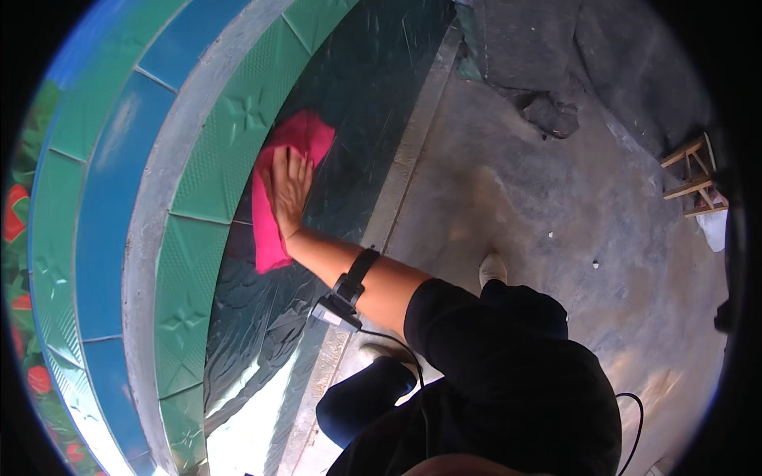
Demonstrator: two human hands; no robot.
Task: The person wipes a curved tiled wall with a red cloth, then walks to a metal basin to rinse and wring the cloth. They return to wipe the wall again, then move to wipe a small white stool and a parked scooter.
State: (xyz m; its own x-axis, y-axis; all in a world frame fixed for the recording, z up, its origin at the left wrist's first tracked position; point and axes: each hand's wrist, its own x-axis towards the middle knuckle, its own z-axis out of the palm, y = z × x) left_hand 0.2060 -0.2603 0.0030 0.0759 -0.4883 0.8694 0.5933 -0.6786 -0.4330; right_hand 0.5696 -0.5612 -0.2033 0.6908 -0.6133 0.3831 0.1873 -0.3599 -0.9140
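My right hand [290, 187] lies flat on a bright pink cloth [271, 241], palm down and fingers spread a little. Under the cloth is a glossy dark tiled surface [351, 113] with a rippled stone-like look. The cloth's left edge meets a band of green embossed tiles [199, 244]. Around my right forearm goes a black strap [362, 266] carrying a small device [336, 312], from which a cable runs back towards my body. My left hand is out of view.
Beyond the green band run a grey ledge [146, 238] and blue tiles [107, 238]. A concrete strip [411, 149] edges the dark tiles along the concrete floor [536, 196]. Dark sheeting [536, 41] lies at the top right, and a wooden frame [689, 172] stands at the right.
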